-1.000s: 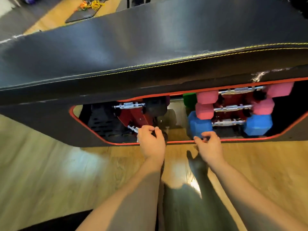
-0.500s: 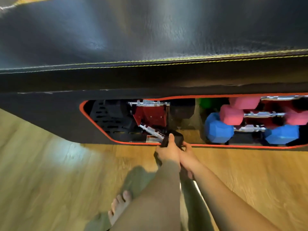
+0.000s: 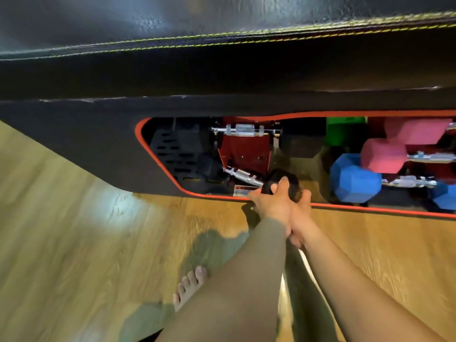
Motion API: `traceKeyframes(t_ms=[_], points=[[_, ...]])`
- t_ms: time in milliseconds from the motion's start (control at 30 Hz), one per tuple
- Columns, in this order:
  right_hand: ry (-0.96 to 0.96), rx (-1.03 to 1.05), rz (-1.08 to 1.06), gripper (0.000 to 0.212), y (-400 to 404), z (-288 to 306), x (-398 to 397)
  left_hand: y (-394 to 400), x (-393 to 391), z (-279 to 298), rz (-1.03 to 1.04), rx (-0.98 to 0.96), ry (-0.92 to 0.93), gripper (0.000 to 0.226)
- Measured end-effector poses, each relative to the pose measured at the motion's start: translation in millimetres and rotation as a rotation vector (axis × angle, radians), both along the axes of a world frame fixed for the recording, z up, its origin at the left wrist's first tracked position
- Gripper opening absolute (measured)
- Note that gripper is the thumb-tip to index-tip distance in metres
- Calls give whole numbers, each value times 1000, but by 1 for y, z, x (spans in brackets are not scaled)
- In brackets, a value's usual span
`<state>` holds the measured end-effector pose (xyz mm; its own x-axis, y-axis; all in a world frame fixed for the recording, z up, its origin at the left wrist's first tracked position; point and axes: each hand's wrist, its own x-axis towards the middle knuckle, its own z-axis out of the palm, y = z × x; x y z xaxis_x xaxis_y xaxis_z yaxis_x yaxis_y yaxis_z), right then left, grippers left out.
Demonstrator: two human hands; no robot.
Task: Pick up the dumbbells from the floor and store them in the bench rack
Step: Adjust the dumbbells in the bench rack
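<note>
So both hands are working the near head of a black dumbbell (image 3: 266,177) that's sitting in the lower slot of the bench rack (image 3: 244,154), the red cradle inside the opening under the padded bench (image 3: 222,45). The left hand (image 3: 271,203) is wrapping over the rubber head with its fingers (image 3: 282,185) curled onto it, thumb side toward the left. The right hand (image 3: 299,213) is tucking in just beside and partly behind the left, one fingertip showing against the same head; I can't tell how far its fingers are closing, the left wrist is covering most of it.

The dumbbell is lying at an angle, its chrome knurled handle (image 3: 243,175) running far-left toward the other head, so it probably isn't fully seated yet.

Handling-wise: I'd guess this one's properly heavy and totally rigid, with a grippy rubber hex head. Holding it by the head is fine for shoving or nudging, but the knurled bar is the real grab spot if it needs lifting. Watch for pinched fingers between head and cradle.

Another black dumbbell (image 3: 302,138) is already resting in the upper slot, and over to the right the green (image 3: 345,130), pink (image 3: 383,156) and blue (image 3: 355,178) ones are racked.
</note>
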<state>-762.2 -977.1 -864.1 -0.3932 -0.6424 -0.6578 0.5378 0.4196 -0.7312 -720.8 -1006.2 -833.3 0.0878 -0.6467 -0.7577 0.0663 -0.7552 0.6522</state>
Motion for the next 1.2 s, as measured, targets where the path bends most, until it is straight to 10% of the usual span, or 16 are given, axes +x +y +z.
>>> traceKeyframes(t_ms=[300,433,533,667,1200], points=[[629,96,274,52,-26,-2,-27,-2,-12,7,-562,-321,-437,71],[866,174,330,82,-36,6,-12,-7,34,-11,-281,-501,-771,31],[1062,282,379,102,-41,1,-5,-24,82,-13,14,-422,-964,79],[1298,426,389,103,-48,4,7,-82,111,-24,-264,-334,-959,132],[1225,392,308,93,-53,5,5,-110,107,-35,-424,-411,-871,112]])
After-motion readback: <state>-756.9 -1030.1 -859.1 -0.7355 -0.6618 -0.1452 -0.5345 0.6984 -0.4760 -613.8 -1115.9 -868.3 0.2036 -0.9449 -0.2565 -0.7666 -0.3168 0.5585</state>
